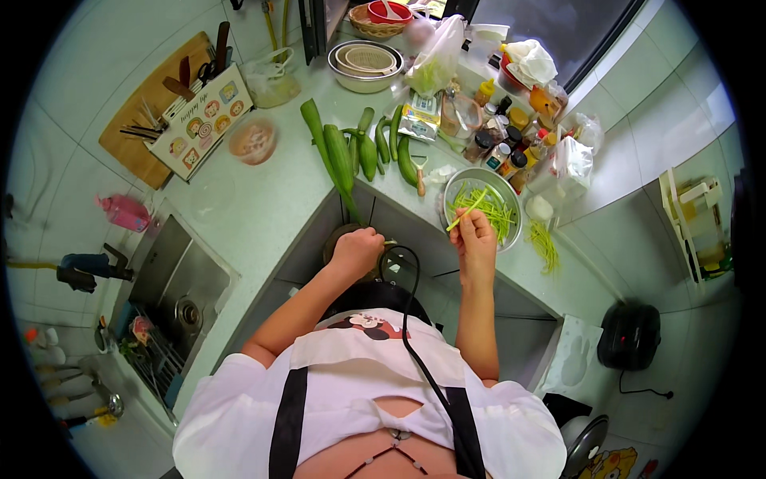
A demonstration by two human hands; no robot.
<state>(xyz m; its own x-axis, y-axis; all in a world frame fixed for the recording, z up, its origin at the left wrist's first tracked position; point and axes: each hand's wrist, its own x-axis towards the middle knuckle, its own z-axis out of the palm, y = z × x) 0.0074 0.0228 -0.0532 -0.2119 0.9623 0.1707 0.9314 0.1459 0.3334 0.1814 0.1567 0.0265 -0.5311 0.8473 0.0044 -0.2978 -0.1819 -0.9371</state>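
Note:
My right hand [475, 238] pinches a thin green stalk [466, 210] above a round metal bowl [518, 226]. Cut green stalks [496, 214] lie inside that bowl, at the counter's edge. My left hand [358, 252] is closed in front of the counter corner, lower than the countertop. A small pale-green tip shows beside its fingers; what it belongs to is hidden. Beyond this hand lie long green vegetables [339, 156], one with its end hanging over the edge. A peeler [420, 177] rests beside a curved green vegetable [407, 158].
A sink [187, 299] is set into the left counter. Spice jars [498, 156] crowd the right back, near a bagged vegetable [435, 64]. Thin green strands [543, 246] lie right of the bowl. A knife holder [199, 120] and a pink-filled tub [253, 142] stand at left.

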